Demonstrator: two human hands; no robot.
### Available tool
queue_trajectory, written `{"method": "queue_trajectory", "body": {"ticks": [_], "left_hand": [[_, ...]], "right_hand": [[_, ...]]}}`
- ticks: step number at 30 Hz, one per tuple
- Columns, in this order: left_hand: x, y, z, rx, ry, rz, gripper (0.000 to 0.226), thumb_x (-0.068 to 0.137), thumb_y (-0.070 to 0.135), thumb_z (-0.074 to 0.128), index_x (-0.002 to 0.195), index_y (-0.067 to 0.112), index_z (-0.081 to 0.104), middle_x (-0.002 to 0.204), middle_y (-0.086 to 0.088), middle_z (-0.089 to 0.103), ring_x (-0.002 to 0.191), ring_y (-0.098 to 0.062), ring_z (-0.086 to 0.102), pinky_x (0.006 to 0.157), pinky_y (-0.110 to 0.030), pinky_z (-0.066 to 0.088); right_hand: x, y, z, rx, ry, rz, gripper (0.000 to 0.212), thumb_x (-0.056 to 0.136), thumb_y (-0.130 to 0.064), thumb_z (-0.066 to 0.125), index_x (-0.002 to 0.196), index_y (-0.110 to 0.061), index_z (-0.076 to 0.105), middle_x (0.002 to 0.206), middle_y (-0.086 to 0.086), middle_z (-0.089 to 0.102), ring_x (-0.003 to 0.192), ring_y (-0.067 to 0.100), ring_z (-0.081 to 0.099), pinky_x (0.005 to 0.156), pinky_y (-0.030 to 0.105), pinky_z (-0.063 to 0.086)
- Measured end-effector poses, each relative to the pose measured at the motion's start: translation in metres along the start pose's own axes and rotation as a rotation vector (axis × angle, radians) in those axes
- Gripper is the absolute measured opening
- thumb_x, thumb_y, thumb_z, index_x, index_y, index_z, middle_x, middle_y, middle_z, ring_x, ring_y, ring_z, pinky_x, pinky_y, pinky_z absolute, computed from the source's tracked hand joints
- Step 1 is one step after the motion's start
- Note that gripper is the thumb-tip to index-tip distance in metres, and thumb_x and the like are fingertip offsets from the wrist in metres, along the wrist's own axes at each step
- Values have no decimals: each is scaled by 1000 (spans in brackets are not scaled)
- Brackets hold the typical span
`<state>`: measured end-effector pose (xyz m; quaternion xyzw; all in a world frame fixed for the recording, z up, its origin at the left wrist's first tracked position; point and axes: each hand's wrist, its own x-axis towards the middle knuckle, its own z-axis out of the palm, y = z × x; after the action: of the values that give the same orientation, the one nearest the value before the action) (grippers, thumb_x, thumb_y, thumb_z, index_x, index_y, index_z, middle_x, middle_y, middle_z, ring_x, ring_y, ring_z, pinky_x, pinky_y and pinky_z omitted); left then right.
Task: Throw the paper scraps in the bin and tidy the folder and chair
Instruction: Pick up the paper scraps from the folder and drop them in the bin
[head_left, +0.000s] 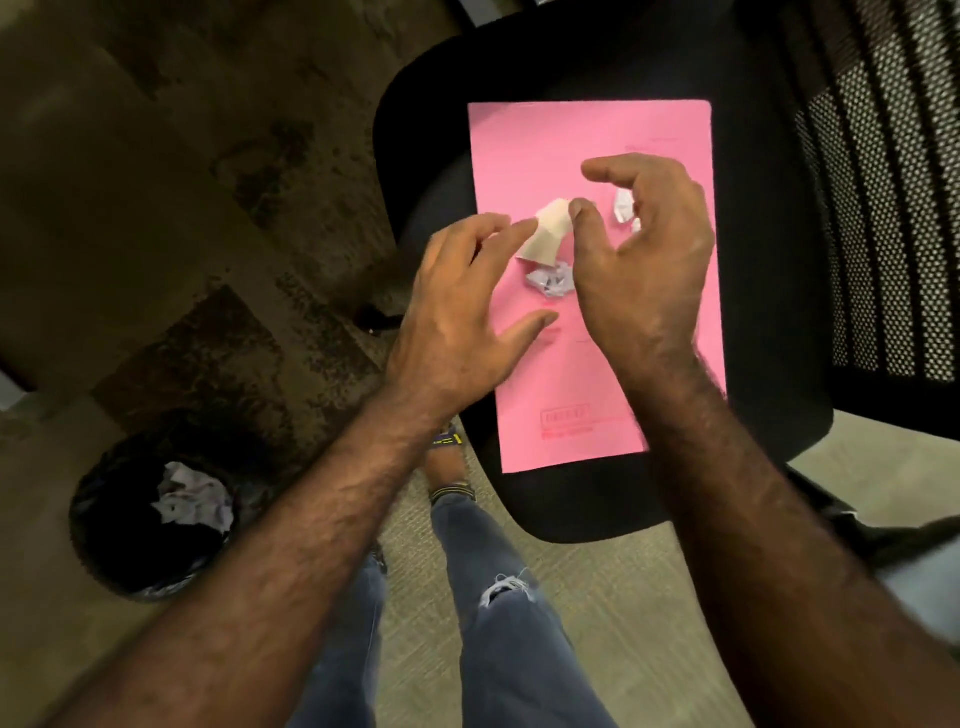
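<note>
A pink folder (592, 130) lies flat on the black chair seat (431, 130). On it sit a beige paper scrap (545, 228) and, just below, a crumpled white scrap (553, 280). My left hand (462, 312) hovers over the folder's left edge with its fingers spread and its index fingertip touching the beige scrap. My right hand (644, 260) is curled over the folder, its thumb tip against the beige scrap's other side. Another white scrap (623, 205) shows in the hollow of that hand; I cannot tell whether it is held or lying on the folder.
A round black bin (104, 545) with crumpled paper (195, 499) inside stands on the carpet at the lower left. The chair's mesh backrest (883, 208) rises on the right. My legs in jeans (498, 597) stand between bin and chair.
</note>
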<state>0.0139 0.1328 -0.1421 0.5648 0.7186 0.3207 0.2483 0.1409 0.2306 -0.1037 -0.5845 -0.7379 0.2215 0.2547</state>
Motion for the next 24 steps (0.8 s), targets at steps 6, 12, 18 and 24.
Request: {"method": "queue_trajectory", "body": {"ticks": [6,12,18,24], "left_hand": [[17,19,23,191,-107,-18,91,84,49,81,161,27,38,162,-6,40,152,-29,35,119,-53,32],[26,18,30,251,-5,-30,54,90,33,74,141,24,62,142,-1,60,136,-26,50,103,-43,35],[22,7,23,122,88,39,23,91,7,72,113,9,77,110,-6,74,108,-32,62,92,-38,48],[8,0,5,76,120,33,23,91,-1,70,112,4,77,108,-9,75,103,-30,65,91,-25,45]], "right_hand": [[9,36,-12,-122,-3,64,33,97,-15,65,129,-19,71,135,-5,68,133,13,55,109,5,30],[14,52,-12,-215,-194,119,53,97,-9,66,147,-27,60,159,-1,51,150,19,43,116,22,28],[9,50,-9,-220,-195,122,30,98,-16,70,128,-23,75,134,-2,66,127,18,60,105,20,43],[-4,33,0,-192,-181,142,21,100,-24,72,120,-21,79,125,-3,71,115,12,67,105,32,58]]}}
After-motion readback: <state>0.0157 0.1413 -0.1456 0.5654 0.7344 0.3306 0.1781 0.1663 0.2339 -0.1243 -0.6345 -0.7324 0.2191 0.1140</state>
